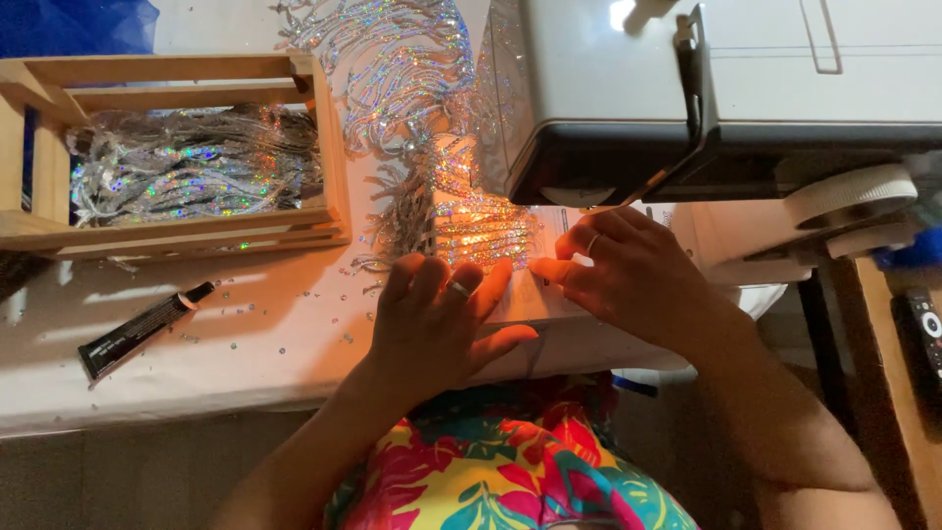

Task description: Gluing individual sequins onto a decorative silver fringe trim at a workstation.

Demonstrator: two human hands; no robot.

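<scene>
I could not see the needle area: the sewing machine (726, 88) head covered it. The sequin fringe (471, 231) ran under that head. The frame's right edge cut off the remote control (924, 329), and the left edge cropped the wooden crate (177, 236).

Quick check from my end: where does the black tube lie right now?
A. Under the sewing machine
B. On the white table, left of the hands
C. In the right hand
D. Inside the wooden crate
B. The black tube lies flat on the white table, below the wooden crate and apart from the left hand; neither hand holds it.
</scene>
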